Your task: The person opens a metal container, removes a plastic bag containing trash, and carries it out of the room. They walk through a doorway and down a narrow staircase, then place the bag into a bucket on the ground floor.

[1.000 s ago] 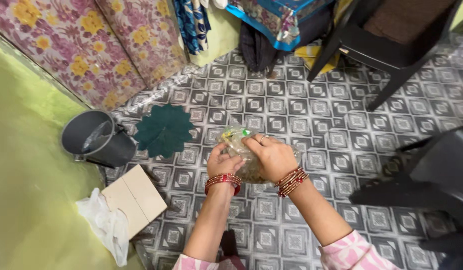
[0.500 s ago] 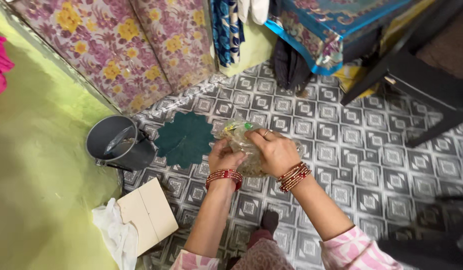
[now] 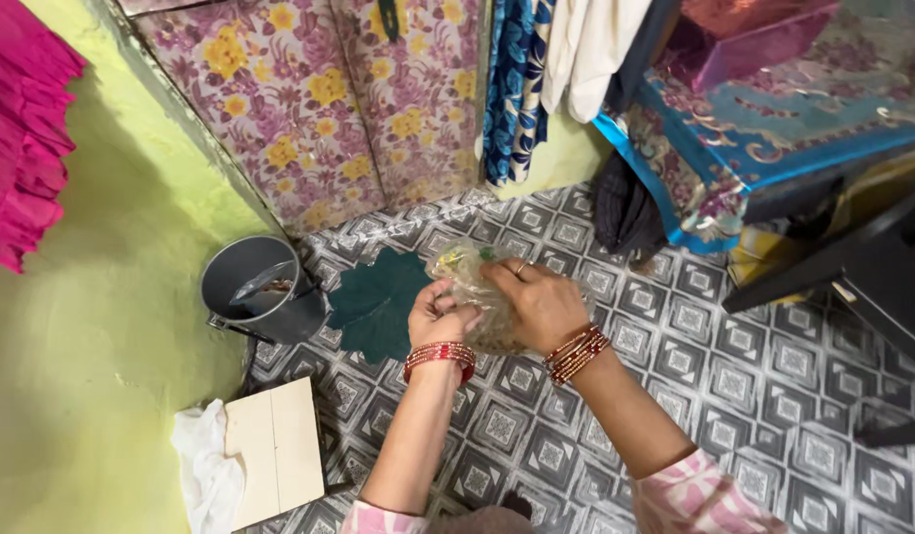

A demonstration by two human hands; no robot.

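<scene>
At frame centre both hands hold a plastic bag (image 3: 472, 282). Left of it lies a mat (image 3: 378, 302), then a bucket (image 3: 260, 292); boards (image 3: 274, 450) lie lower left, a chair (image 3: 853, 277) right.

Grey bucket (image 3: 252, 287) by green wall, dark green leaf-shaped mat (image 3: 380, 302), pale board (image 3: 273, 450), white cloth (image 3: 206, 478)

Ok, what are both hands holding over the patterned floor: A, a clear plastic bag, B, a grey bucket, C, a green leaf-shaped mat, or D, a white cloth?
A: the left hand and right hand both grip a crumpled clear plastic bag.
</scene>
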